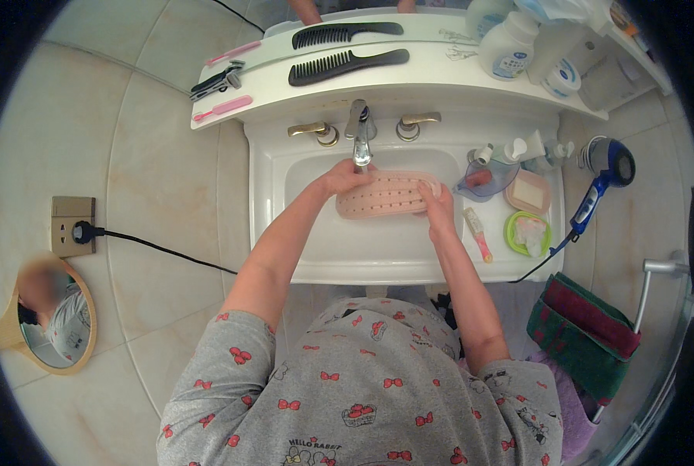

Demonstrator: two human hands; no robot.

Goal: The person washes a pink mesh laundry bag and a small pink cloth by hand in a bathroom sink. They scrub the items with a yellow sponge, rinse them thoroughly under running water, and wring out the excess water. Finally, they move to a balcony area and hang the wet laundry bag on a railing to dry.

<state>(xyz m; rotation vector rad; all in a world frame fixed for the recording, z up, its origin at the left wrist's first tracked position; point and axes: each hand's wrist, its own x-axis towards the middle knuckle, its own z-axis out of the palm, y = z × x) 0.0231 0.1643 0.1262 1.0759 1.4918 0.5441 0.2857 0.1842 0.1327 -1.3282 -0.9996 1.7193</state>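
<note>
A pink perforated plastic item, perhaps a slipper or a basket, (pixel 384 196) lies across both hands above the white sink basin (pixel 323 250). My left hand (pixel 348 176) grips its left upper edge, right under the chrome faucet (pixel 361 140). Around its right end my right hand (pixel 436 201) is closed, thumb on top and fingers partly hidden beneath. Whether water runs from the spout is hard to tell. A small brush with a pink handle (pixel 479 236) rests on the sink ledge, right of my right hand.
On the ledge at right are a blue translucent container (pixel 489 179), a soap dish (pixel 527 192) and a green dish (pixel 527 234). A blue hair dryer (pixel 594 192) hangs on the right wall. The shelf behind holds a black comb (pixel 347 67), razor (pixel 221 84) and white bottle (pixel 509 46).
</note>
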